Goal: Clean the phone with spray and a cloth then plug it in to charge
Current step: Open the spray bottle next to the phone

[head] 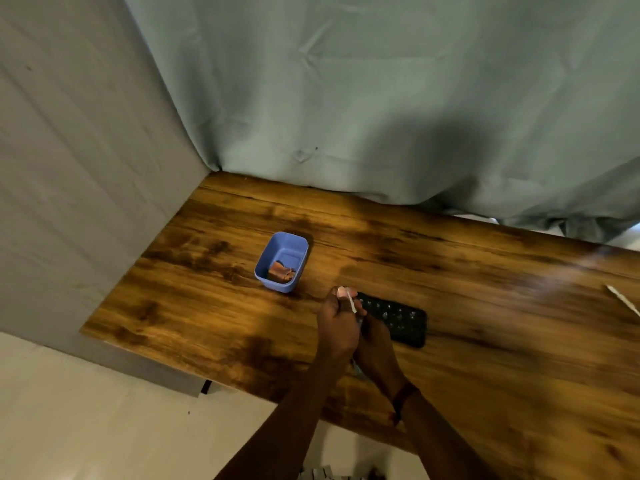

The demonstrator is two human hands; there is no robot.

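A black phone (398, 318) lies flat on the wooden table (485, 341), its top dotted with bright droplets. My left hand (337, 327) grips a small spray bottle just left of the phone, and only the bottle's white nozzle (349, 301) shows above my fingers. My right hand (377, 344) is pressed against the left hand at the phone's near-left end. Its fingers are hidden, so what it holds is unclear. A bluish scrap (356, 370) peeks out below the two hands. A brownish cloth (281, 271) lies in a blue bin (277, 247).
A white cable end (623, 301) lies at the table's right edge. Grey-green fabric (381, 98) hangs behind the table and a pale sheet (69, 168) covers the left side. The table's near-left edge runs diagonally past my forearms.
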